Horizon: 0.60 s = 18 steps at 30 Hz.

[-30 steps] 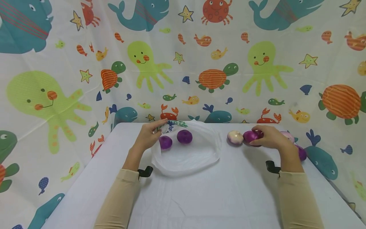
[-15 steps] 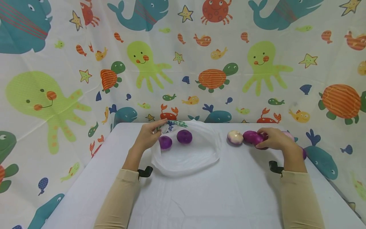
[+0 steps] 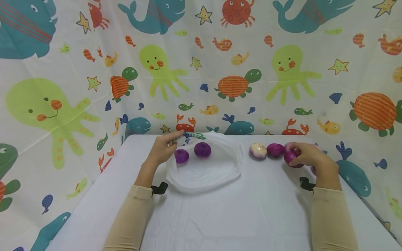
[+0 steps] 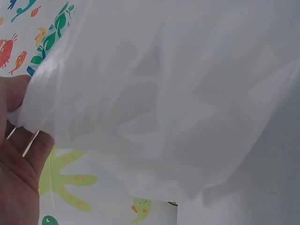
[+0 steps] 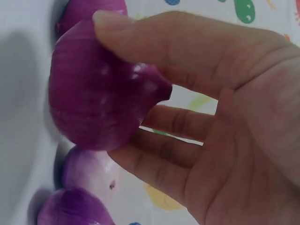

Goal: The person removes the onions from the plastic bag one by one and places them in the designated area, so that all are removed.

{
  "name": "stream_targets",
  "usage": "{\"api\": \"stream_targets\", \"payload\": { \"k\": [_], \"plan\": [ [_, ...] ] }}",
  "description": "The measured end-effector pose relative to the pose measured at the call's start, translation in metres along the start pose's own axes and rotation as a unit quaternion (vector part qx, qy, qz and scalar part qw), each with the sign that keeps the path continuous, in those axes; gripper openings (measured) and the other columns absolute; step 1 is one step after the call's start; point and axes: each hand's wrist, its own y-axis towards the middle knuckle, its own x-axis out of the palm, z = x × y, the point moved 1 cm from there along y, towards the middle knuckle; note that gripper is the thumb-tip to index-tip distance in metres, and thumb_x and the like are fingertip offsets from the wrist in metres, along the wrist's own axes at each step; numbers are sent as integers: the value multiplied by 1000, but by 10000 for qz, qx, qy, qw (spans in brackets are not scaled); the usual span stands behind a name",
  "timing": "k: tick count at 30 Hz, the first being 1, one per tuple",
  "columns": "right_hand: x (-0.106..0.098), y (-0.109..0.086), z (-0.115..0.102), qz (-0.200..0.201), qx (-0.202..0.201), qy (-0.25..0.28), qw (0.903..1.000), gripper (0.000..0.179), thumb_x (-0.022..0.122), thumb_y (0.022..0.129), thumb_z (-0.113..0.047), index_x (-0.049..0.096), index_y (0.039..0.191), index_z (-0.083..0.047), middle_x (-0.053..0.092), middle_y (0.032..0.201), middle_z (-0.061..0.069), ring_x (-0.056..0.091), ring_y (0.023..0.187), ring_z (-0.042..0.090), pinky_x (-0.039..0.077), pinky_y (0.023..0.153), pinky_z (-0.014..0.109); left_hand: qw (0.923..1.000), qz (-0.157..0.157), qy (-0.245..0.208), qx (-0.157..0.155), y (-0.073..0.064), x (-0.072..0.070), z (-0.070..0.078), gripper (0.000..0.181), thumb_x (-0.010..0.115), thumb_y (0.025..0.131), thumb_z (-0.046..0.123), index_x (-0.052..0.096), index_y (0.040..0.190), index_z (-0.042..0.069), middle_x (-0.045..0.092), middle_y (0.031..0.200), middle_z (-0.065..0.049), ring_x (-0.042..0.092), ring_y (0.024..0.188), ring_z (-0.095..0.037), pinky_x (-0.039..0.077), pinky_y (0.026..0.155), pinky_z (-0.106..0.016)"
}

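Pinching white bag [image 3: 207,174] with left grip [image 3: 161,148], right grip [image 3: 309,154] curled round purple onion [image 5: 91,93], other onions [image 3: 275,150] both sides

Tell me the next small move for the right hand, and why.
Probably lower the held onion to rest on the table: the right hand has moved it farther from the bag, and it is now in line between a purple onion and a paler one.
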Motion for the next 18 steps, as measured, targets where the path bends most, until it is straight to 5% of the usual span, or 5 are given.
{"api": "stream_targets", "payload": {
  "k": [18],
  "plan": [
    [-6,-2,8,-208,752,-83,9969,98,94,72,-25,45,155,-10,46,134,33,40,118,53,59,75,50,10000,7,-52,-9,0,0,1,53,59,95,-6,67,141,19,65,145,0,62,133,-25,58,98,-44]
  ]
}}
